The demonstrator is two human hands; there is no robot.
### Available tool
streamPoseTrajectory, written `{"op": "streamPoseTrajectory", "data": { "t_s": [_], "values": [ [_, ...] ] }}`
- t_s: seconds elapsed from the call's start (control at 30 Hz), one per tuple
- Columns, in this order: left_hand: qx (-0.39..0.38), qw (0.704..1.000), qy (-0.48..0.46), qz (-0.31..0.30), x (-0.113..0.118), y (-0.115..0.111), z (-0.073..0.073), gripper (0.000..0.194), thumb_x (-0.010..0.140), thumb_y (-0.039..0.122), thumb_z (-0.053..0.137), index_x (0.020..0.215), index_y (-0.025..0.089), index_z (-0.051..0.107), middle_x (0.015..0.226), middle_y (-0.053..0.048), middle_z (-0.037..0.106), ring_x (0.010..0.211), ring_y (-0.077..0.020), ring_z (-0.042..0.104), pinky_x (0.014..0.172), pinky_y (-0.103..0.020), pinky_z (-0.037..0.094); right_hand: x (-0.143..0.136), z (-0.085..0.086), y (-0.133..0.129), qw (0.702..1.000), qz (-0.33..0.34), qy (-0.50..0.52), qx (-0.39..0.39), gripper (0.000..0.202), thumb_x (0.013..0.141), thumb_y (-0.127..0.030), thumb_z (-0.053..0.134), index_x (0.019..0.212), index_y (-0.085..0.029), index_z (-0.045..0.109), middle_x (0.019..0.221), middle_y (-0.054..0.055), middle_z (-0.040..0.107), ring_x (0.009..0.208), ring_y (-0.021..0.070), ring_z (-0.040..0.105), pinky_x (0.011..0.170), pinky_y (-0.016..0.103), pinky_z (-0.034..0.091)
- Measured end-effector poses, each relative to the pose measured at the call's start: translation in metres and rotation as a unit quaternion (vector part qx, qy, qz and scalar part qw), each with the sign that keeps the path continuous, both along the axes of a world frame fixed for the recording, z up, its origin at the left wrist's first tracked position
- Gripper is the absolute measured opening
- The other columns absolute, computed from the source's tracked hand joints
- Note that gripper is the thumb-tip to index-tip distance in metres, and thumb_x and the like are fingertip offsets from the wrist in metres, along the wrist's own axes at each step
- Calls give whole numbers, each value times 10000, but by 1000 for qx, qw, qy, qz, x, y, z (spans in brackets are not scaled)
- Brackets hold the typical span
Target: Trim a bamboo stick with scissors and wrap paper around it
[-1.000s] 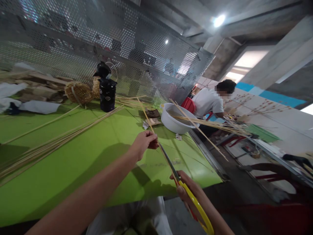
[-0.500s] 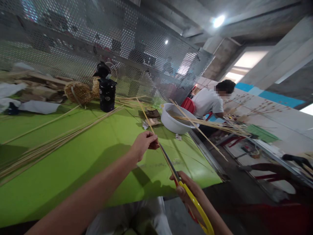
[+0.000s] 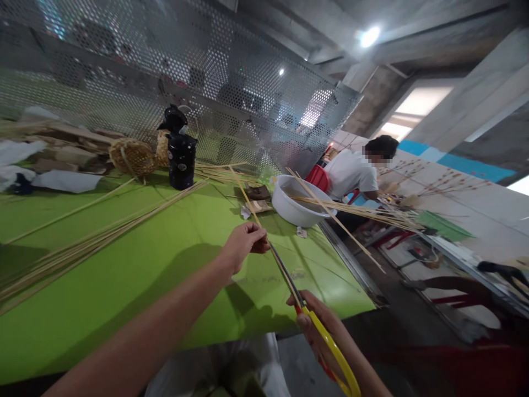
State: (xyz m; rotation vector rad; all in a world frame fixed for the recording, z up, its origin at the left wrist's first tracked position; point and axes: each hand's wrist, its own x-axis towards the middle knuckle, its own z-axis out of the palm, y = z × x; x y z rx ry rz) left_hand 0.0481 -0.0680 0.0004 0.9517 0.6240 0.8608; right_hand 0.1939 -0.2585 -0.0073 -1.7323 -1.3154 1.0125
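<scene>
My left hand (image 3: 247, 242) pinches a thin bamboo strip (image 3: 247, 198) that slants away over the green table (image 3: 165, 275). In my right hand (image 3: 320, 325) is a pair of scissors (image 3: 334, 344) with yellow and red handles, its long blades pointing up-left along the strip to my left fingertips. The strip's near part runs beside the blades; whether it lies between them I cannot tell. Left of my forearm lies a bundle of bamboo strips (image 3: 99, 237).
A white basin (image 3: 289, 210) of water stands at the table's right edge with strips laid across it. A black bottle (image 3: 182, 162), a woven basket (image 3: 130, 157) and a perforated metal screen (image 3: 231, 82) are behind. Another person (image 3: 351, 171) sits at the far right.
The far end of the bamboo strip has shifted very slightly left. Both hands and the scissors are almost where they were.
</scene>
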Motion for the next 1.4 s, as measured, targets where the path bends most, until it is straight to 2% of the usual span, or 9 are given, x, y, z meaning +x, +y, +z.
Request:
{"op": "streamPoseTrajectory", "data": {
  "t_s": [0.23,0.53,0.7,0.93,1.1,1.27,1.4],
  "values": [
    [-1,1000,-2,-4,0,-1,0,118,849,167,589,745,142,541,624,-21,635,547,-117,624,641,-298,562,-7,4,-2,1000,-20,-17,2,563,816,-708,456,1090,-217,482,555,-84,363,404,69,311,374,172,250],
    [-7,1000,-7,0,1,-1,0,126,843,164,592,734,143,531,612,-10,622,539,-109,615,627,-280,558,-8,-3,4,999,-38,14,25,539,772,-709,521,974,-210,508,516,-94,315,400,69,266,381,190,180],
    [-11,1000,-4,1,2,0,-1,118,847,153,588,739,135,544,625,-16,626,540,-108,618,636,-284,563,-4,-6,5,999,-23,29,21,529,781,-688,532,986,-202,499,533,-94,315,408,61,244,394,198,152],
    [4,999,31,12,-5,7,3,135,864,224,589,771,130,564,651,-20,620,540,-113,611,591,-273,549,2,-6,3,1000,-17,0,8,552,753,-700,559,986,-201,523,548,-86,321,422,64,271,403,200,185],
    [26,999,27,23,-6,11,2,127,842,194,601,743,135,548,635,-9,608,524,-106,598,587,-268,541,0,-1,-2,999,-18,17,-25,584,763,-712,534,1062,-211,510,541,-93,300,408,63,253,368,182,185],
    [25,999,20,16,-4,6,1,121,826,186,613,734,132,556,630,-14,616,520,-106,597,599,-275,543,-6,4,-2,1000,-17,-26,-5,577,804,-711,469,1078,-205,504,551,-81,369,412,69,320,375,175,279],
    [23,999,15,17,-3,4,2,122,824,186,617,732,128,561,633,-15,617,520,-103,594,607,-274,543,-6,1,1,1000,-16,-16,2,551,795,-702,493,1039,-208,510,541,-89,341,401,62,286,367,171,227]
  ]
}}
